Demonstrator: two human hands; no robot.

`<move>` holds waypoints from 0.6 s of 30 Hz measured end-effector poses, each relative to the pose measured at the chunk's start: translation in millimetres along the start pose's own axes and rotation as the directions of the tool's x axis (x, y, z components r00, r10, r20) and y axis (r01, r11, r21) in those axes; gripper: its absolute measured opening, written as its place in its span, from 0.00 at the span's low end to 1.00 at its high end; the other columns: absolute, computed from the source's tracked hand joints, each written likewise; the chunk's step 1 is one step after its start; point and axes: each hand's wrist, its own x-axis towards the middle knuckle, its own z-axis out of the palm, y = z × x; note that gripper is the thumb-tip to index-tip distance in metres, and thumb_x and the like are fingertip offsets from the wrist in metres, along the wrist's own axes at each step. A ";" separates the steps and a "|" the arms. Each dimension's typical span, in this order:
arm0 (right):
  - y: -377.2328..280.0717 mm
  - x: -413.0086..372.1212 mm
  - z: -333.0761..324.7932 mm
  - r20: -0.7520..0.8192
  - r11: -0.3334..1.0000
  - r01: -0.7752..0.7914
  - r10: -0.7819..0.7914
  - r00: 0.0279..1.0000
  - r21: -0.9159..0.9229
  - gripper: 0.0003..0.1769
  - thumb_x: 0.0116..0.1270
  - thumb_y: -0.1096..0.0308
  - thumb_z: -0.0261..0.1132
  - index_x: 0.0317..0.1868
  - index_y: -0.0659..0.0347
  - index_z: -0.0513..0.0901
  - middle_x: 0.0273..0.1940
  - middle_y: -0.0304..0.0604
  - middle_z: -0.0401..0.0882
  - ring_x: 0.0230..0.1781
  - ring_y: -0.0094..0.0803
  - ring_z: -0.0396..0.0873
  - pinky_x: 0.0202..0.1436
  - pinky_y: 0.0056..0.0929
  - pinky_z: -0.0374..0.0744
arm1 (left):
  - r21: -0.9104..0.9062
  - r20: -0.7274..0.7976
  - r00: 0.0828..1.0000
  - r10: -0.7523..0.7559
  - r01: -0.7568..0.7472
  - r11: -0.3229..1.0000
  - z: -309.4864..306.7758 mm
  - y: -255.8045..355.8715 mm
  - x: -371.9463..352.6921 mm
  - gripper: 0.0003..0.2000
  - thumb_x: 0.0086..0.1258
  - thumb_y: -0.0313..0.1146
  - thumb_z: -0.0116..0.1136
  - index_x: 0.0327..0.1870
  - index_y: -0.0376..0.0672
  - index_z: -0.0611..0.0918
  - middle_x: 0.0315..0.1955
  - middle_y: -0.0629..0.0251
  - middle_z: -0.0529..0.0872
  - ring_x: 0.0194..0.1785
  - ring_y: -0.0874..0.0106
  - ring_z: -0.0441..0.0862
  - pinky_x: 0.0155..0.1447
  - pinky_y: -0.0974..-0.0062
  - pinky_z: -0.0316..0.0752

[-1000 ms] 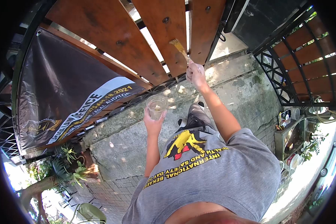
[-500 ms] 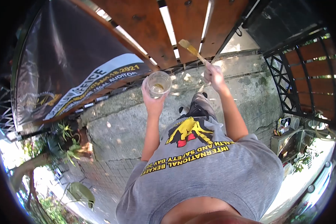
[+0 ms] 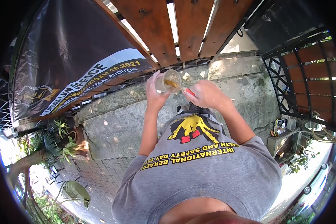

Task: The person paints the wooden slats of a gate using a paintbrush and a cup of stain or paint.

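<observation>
My left hand point(image 3: 155, 89) is wrapped round a clear plastic cup point(image 3: 168, 81), tilted so that its mouth shows. A paintbrush point(image 3: 189, 92) with a red part on its handle is held in my right hand point(image 3: 205, 95), fingers closed on the handle. The brush's bristles are inside the cup, near its far wall. Both hands are close together in front of the chest, over the concrete ledge. Above them stand brown wooden slats point(image 3: 153, 28) with narrow gaps between them.
A dark banner with lettering point(image 3: 74, 48) hangs at the left. Potted plants point(image 3: 65, 145) and a green chair point(image 3: 76, 192) are at the lower left. A black metal gate with brown slats point(image 3: 306, 78) and a grey stand point(image 3: 283, 143) are at the right.
My right hand has moved down and left, bringing the brush from beside the slats into the cup. My left hand and the cup have shifted slightly right.
</observation>
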 end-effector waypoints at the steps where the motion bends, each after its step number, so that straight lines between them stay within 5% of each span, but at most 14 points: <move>1: -2.5 2.4 1.7 -0.007 1.000 -0.009 0.009 1.000 -0.021 0.27 0.71 0.52 0.62 0.24 0.68 0.83 0.23 0.63 0.79 0.29 0.63 0.81 0.38 0.58 0.79 | 0.014 0.009 0.998 0.057 -0.057 0.998 3.6 -6.4 -1.8 0.49 0.44 0.27 0.83 0.74 0.43 0.70 0.63 0.56 0.82 0.67 0.55 0.77 0.74 0.59 0.69; 4: -6.7 10.4 8.4 -0.026 1.000 -0.002 0.002 1.000 0.018 0.27 0.71 0.52 0.62 0.24 0.68 0.83 0.25 0.64 0.80 0.30 0.64 0.82 0.37 0.58 0.78 | -0.025 0.041 0.999 0.031 -0.030 0.999 3.7 -13.0 -2.2 0.47 0.47 0.26 0.82 0.74 0.41 0.70 0.64 0.56 0.80 0.69 0.58 0.77 0.75 0.62 0.70; 8: 8.4 9.4 10.8 -0.001 0.947 -0.099 0.104 0.995 0.307 0.30 0.75 0.49 0.61 0.23 0.68 0.80 0.18 0.55 0.75 0.21 0.49 0.78 0.30 0.49 0.75 | -0.234 0.006 0.987 -0.162 0.159 0.959 -4.0 -24.4 2.7 0.48 0.49 0.25 0.82 0.75 0.40 0.67 0.67 0.54 0.78 0.72 0.61 0.75 0.76 0.63 0.69; 13: 40.0 -2.3 26.7 0.191 0.499 -0.296 0.252 0.949 0.814 0.31 0.83 0.52 0.57 0.19 0.58 0.70 0.18 0.31 0.64 0.19 0.19 0.61 0.22 0.28 0.63 | -0.254 -0.084 0.977 -0.197 0.170 0.952 7.6 -34.1 1.0 0.47 0.54 0.27 0.82 0.76 0.37 0.64 0.68 0.53 0.76 0.72 0.61 0.74 0.77 0.64 0.69; 18: 76.8 -8.3 53.4 0.146 0.133 -0.166 0.149 0.978 0.977 0.28 0.85 0.50 0.54 0.23 0.51 0.63 0.19 0.28 0.57 0.18 0.18 0.54 0.20 0.25 0.58 | -0.396 -0.131 0.964 -0.232 0.164 0.903 29.9 -36.8 4.2 0.46 0.58 0.29 0.81 0.75 0.34 0.63 0.67 0.53 0.76 0.71 0.62 0.75 0.76 0.63 0.69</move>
